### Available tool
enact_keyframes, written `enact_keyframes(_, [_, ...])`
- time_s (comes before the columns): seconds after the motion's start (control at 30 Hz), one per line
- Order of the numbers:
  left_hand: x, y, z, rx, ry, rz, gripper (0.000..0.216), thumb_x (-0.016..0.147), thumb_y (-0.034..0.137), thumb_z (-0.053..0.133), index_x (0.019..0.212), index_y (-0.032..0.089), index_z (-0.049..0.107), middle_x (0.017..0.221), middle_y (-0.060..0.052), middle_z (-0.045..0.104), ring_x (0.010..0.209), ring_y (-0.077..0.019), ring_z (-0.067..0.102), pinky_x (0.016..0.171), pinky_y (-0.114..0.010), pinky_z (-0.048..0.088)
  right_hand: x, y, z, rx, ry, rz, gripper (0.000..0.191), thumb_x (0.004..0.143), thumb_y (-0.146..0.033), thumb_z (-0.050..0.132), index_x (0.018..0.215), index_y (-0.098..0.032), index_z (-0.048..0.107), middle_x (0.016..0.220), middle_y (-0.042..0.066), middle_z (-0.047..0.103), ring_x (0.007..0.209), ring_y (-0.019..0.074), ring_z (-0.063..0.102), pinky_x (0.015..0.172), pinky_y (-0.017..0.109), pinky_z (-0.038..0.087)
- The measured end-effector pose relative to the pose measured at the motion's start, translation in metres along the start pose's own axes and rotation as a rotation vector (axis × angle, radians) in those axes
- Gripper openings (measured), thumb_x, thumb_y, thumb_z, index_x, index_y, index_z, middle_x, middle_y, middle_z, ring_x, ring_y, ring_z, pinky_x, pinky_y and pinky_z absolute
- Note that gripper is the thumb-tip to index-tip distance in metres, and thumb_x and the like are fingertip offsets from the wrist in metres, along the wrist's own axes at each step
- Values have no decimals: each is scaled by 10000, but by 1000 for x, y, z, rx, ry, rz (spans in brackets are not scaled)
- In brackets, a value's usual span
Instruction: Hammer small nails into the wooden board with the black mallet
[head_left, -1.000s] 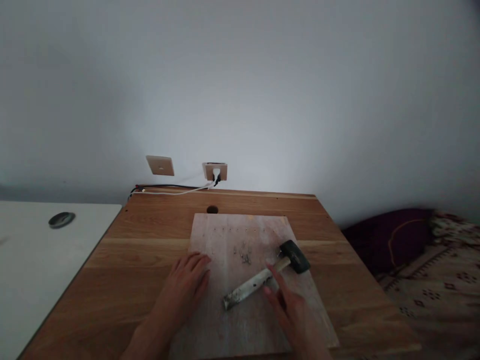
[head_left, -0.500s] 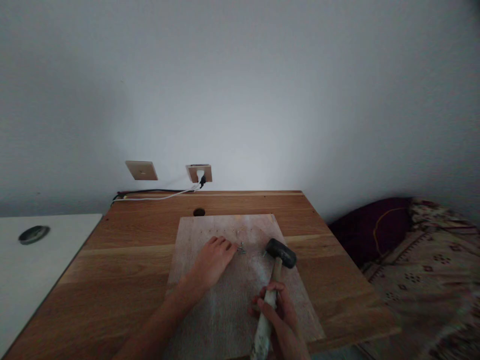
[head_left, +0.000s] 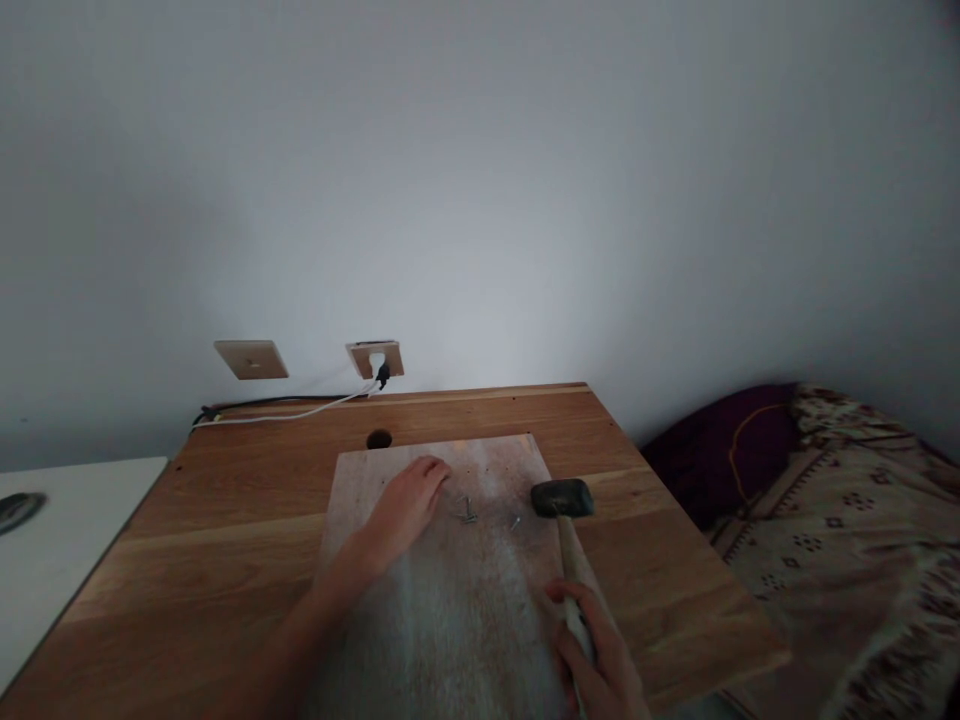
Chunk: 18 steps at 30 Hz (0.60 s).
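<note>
A pale wooden board [head_left: 442, 620] lies on a brown wooden desk [head_left: 247, 480]. My right hand [head_left: 596, 660] is closed round the light handle of a hammer [head_left: 564, 515], whose black head rests near the board's right edge. My left hand [head_left: 405, 505] lies on the far part of the board, fingers curled near its top edge; whether they pinch anything is hidden. A few small nails [head_left: 469, 513] lie loose on the board between the left hand and the hammer head.
A cable hole [head_left: 379, 439] sits in the desk behind the board. Two wall sockets [head_left: 373, 358] with cables are at the desk's back edge. A white table [head_left: 67, 520] stands to the left, a patterned bed with a dark cushion [head_left: 720, 450] to the right.
My right hand took hold of the hammer, which lay slanted on the board, and swung it so the handle points toward me. My left hand slid forward toward the board's far edge. The view shifted right.
</note>
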<state>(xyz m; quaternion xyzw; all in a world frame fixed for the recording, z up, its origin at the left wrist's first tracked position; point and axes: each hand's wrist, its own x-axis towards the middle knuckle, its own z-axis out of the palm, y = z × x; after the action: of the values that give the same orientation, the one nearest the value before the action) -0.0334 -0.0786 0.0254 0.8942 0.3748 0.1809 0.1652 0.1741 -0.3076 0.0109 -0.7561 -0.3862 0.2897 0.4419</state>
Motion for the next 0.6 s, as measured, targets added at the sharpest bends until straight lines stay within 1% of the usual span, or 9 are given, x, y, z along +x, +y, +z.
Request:
enact_keyframes(0.07, [-2, -2, 5, 6, -60, 28, 349, 938, 56, 440, 1186, 202, 637, 1185, -83, 699, 1126, -234, 656, 1003, -418, 540, 2, 5, -2, -35, 3, -64, 318, 900, -436, 536, 1086, -243, 707, 958, 52, 734, 539, 157, 628, 545, 270, 538])
enact_keyframes(0.1, [-5, -1, 8, 4, -93, 39, 388, 929, 40, 432, 1220, 205, 628, 1221, -88, 701, 1167, -241, 649, 1027, -429, 532, 3, 7, -2, -62, 7, -108, 303, 910, -408, 522, 1079, -249, 717, 1017, 59, 733, 634, 176, 679, 633, 278, 567])
enact_keyframes(0.17, [-13, 3, 14, -21, -136, 44, 472, 918, 15, 400, 1295, 220, 595, 1316, -92, 683, 1252, -240, 624, 1065, -434, 518, 5, 10, 0, -169, 14, -211, 296, 910, -331, 504, 1077, -263, 738, 1066, 68, 725, 850, 220, 729, 791, 300, 575])
enact_keyframes(0.2, [-17, 6, 16, -42, -143, 44, 513, 913, 4, 384, 1332, 233, 571, 1374, -88, 659, 1300, -233, 600, 1089, -432, 506, 5, 12, 2, -234, 11, -258, 313, 902, -289, 496, 1089, -269, 746, 1087, 76, 719, 927, 237, 728, 824, 308, 571])
enact_keyframes(0.23, [-21, 10, 18, -65, -145, 44, 546, 909, -5, 373, 1362, 245, 548, 1433, -81, 625, 1350, -223, 567, 1115, -430, 491, 5, 14, 3, -295, 3, -298, 344, 891, -250, 485, 1109, -273, 751, 1113, 87, 710, 964, 246, 726, 824, 313, 571])
enact_keyframes(0.3, [-25, 19, 20, -99, -149, 51, 571, 904, -21, 363, 1380, 248, 528, 1538, -75, 537, 1430, -214, 492, 1158, -428, 459, 5, 18, 6, -398, -24, -347, 414, 873, -186, 459, 1156, -276, 749, 1163, 106, 686, 944, 247, 732, 787, 317, 579])
enact_keyframes(0.4, [-24, 29, 23, -127, -174, 74, 506, 919, -27, 363, 1319, 206, 566, 1621, -99, 419, 1472, -223, 435, 1182, -408, 439, 4, 25, 7, -472, -71, -372, 486, 854, -128, 432, 1200, -279, 737, 1198, 117, 665, 916, 243, 741, 773, 321, 588])
enact_keyframes(0.5, [-24, 35, 29, -168, -185, 96, 455, 947, -14, 355, 1279, 199, 581, 1632, -106, 398, 1459, -215, 453, 1180, -390, 443, 4, 31, 5, -466, -105, -370, 502, 863, -113, 427, 1210, -305, 734, 1192, 98, 671, 902, 228, 748, 787, 307, 592])
enact_keyframes(0.6, [-26, 41, 35, -227, -171, 147, 462, 940, -20, 368, 1285, 212, 571, 1621, -99, 421, 1450, -214, 467, 1178, -397, 448, 2, 38, 2, -392, -116, -363, 490, 886, -122, 422, 1214, -313, 733, 1178, 84, 677, 947, 213, 752, 816, 276, 591])
